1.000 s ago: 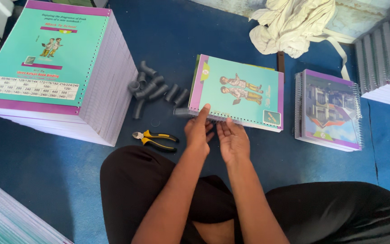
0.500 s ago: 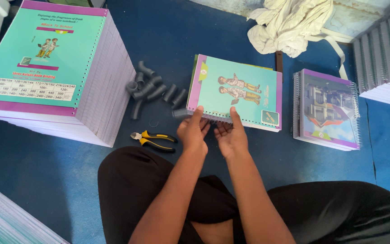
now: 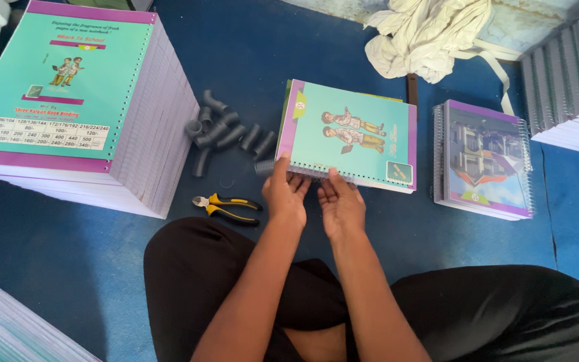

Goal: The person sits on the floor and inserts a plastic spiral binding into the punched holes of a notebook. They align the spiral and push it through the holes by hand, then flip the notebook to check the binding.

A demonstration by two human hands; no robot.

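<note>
Both hands at near edge of teal notebook (image 3: 350,134) on blue floor (image 3: 303,40).
Left hand (image 3: 286,194) pinches its punched edge by the grey coil (image 3: 265,167); right hand (image 3: 342,204) just right, fingers loosely spread under the edge, which runs left-right. Pliers (image 3: 226,208) left of notebook. Hands closer to edge than before.

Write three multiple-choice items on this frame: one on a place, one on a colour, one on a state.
1. Where do the pliers lie?
A. on the tall stack
B. on the floor left of the left hand
C. on the cloth

2. What colour are the pliers' handles?
A. yellow and black
B. red
C. green

3. How is the notebook at the hands?
A. standing upright
B. open
C. closed, lying flat

Answers: 1 B, they rest on the blue floor beside the left hand. 2 A, yellow grips with black. 3 C, its cover faces up while the left hand and right hand touch its near punched edge.
</note>
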